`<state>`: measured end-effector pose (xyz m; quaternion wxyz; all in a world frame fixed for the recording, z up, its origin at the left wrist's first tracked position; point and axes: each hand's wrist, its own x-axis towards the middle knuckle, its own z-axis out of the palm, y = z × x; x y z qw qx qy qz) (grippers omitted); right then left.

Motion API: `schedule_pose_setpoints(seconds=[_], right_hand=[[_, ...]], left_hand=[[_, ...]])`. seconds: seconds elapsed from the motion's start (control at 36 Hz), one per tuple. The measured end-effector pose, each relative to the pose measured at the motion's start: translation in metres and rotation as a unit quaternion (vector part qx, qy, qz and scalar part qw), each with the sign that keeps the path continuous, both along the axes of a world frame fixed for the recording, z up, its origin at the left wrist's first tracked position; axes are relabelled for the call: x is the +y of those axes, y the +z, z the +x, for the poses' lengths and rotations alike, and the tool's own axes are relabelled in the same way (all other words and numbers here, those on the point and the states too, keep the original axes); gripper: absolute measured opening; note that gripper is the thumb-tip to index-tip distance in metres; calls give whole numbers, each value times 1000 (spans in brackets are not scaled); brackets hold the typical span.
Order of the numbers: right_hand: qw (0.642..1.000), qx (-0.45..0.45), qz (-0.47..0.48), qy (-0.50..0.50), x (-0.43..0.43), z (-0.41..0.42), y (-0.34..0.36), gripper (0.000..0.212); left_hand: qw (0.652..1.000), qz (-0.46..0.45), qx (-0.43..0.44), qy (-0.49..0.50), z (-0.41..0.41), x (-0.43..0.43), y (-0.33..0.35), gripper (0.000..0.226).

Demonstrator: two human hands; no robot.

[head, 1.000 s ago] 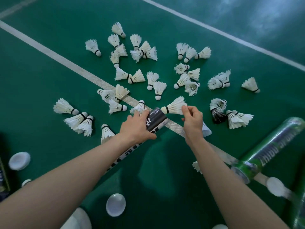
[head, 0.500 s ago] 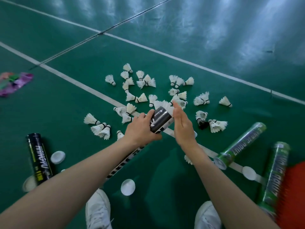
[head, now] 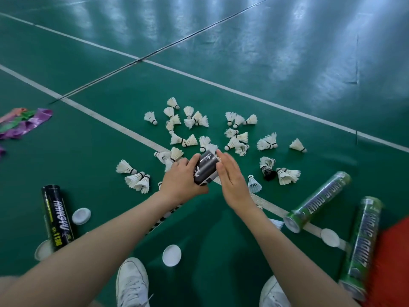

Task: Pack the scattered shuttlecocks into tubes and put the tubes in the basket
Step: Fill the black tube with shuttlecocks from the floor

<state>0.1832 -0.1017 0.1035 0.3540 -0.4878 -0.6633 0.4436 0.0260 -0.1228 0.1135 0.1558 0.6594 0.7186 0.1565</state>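
Gripping tube (head: 206, 170) near mouth with left hand (head: 180, 183), right hand (head: 232, 185) flat alongside; likely light, crushable, so squeeze gently

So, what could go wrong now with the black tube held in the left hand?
The right hand is flat at the mouth of the black tube; a shuttlecock pushed in crooked may bend its feathers.
The white cap lies near the shoe and could be stepped on.
The green tube lies on its side and may roll.
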Motion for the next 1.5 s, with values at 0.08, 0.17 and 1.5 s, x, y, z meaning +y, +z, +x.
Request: schedule_pose_setpoints(seconds=[0.08,0.17,1.5], right_hand=[[1000,-16,21,-8,7,-1,-4,49],[1000,-5,-17,26,12,-7,-7,49],[949,-302,-75,-47,257,-69,-232,39]], left_hand=[[1000,-22,-14,14,-4,5,-7,88],[999,-33,-11,15,-5,11,-15,88],[970,-240,31,23,-84,187,-191,88]])
